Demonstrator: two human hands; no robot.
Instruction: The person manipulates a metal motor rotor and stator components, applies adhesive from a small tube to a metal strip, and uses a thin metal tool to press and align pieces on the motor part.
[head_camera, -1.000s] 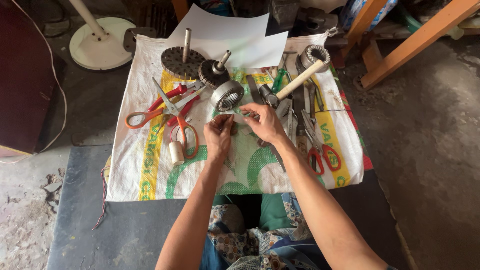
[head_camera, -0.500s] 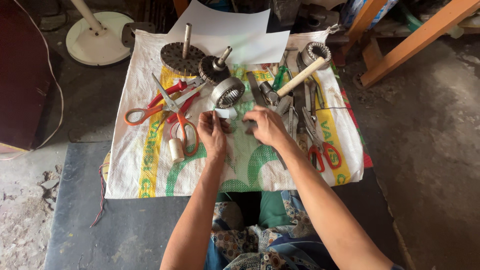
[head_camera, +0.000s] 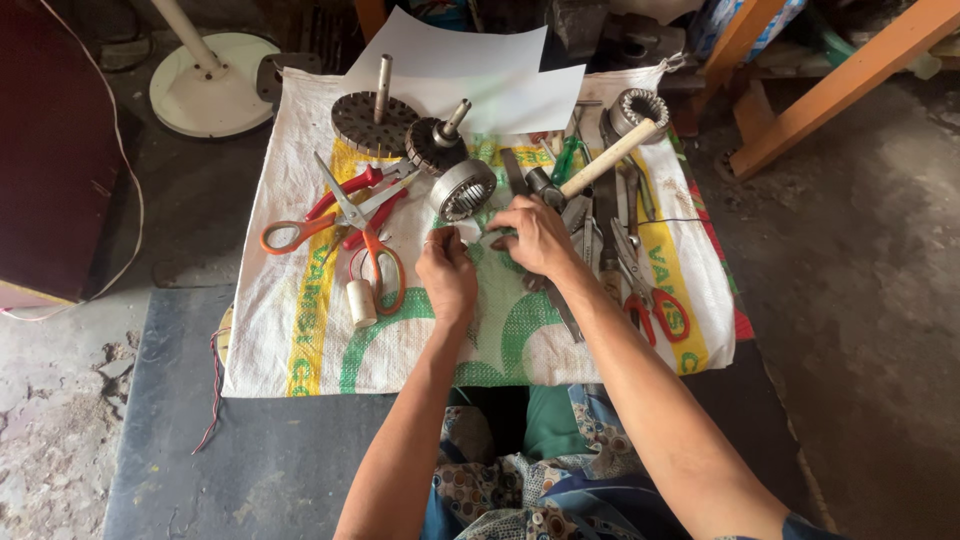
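My left hand and my right hand meet over a white woven sack spread as a work mat. Their fingertips pinch something small between them, too small to identify. Just beyond the fingers lies a round metal motor stator ring. Orange-handled scissors and a white thread spool lie to the left of my left hand. A wooden-handled hammer lies just past my right hand.
Two motor rotors with shafts stand at the sack's far side by white paper sheets. Red-handled pliers and other tools lie right. A white fan base sits far left, orange wooden legs far right.
Both hands have stayed together over the sack, shifting slightly. The view has moved a little closer.
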